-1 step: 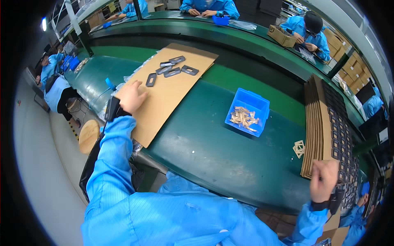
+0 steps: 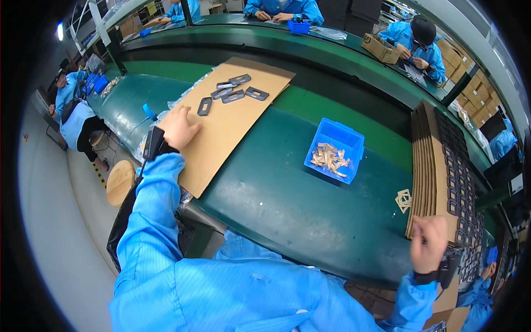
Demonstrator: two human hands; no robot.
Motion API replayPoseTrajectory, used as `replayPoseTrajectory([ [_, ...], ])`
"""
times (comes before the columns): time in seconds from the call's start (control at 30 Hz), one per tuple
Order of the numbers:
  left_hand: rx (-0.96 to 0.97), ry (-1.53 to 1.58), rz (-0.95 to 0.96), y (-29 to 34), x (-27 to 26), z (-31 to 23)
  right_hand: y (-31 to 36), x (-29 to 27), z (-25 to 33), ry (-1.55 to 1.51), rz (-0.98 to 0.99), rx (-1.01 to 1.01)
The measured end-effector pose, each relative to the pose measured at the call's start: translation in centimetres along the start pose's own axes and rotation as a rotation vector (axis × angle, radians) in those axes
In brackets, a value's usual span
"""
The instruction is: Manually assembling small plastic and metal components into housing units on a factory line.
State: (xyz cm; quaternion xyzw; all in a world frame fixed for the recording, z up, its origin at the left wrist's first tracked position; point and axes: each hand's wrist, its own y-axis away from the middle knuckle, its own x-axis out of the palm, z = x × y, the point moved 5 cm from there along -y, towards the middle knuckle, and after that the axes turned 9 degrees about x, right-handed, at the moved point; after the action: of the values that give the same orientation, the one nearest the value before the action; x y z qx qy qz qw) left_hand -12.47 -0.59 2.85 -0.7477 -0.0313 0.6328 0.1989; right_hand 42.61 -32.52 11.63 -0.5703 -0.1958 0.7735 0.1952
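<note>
My left hand (image 2: pixel 181 128) is open, fingers apart, over the left edge of a flat cardboard sheet (image 2: pixel 229 130). Several dark rectangular frames with a slot (image 2: pixel 233 97) lie on the sheet just beyond my fingertips. On the right, my right hand (image 2: pixel 430 243) is closed with curled fingers, beside the near end of a stack of cardboard sheets (image 2: pixel 423 166). Whatever it may hold is hidden. Rows of dark frames (image 2: pixel 464 193) cover the top of that stack. Small pale frame-shaped pieces (image 2: pixel 403 200) lie against the stack's left side.
A blue bin (image 2: pixel 353 152) with tan strips (image 2: pixel 330 159) stands mid-table on the green surface (image 2: pixel 287 205). Beyond a dark ledge, co-workers (image 2: pixel 285 11) in blue sit at another bench with a cardboard box (image 2: pixel 381 48). A round wooden stool (image 2: pixel 120 182) stands at left.
My right hand has shifted slightly left, and its fingers stay curled. My left hand stays nearly in place over the cardboard.
</note>
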Motion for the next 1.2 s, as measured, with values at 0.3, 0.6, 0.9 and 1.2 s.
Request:
replayPoseTrajectory([
  [0.3,0.109,0.169,0.096,-4.2,3.3,-0.5,-1.1,11.1,-7.1,0.21,0.045,0.4],
  [0.6,0.311,0.342,-0.237,3.7,-1.9,-11.8,-0.1,14.0,-8.8,0.203,0.023,0.477],
  [0.9,1.149,0.851,0.454,11.3,0.0,-30.7,-1.5,15.1,-5.2,-0.173,0.214,0.256],
  [1.2,0.975,1.001,0.176,5.2,-2.5,-33.2,-1.7,14.5,-9.2,-0.157,0.215,0.526],
])
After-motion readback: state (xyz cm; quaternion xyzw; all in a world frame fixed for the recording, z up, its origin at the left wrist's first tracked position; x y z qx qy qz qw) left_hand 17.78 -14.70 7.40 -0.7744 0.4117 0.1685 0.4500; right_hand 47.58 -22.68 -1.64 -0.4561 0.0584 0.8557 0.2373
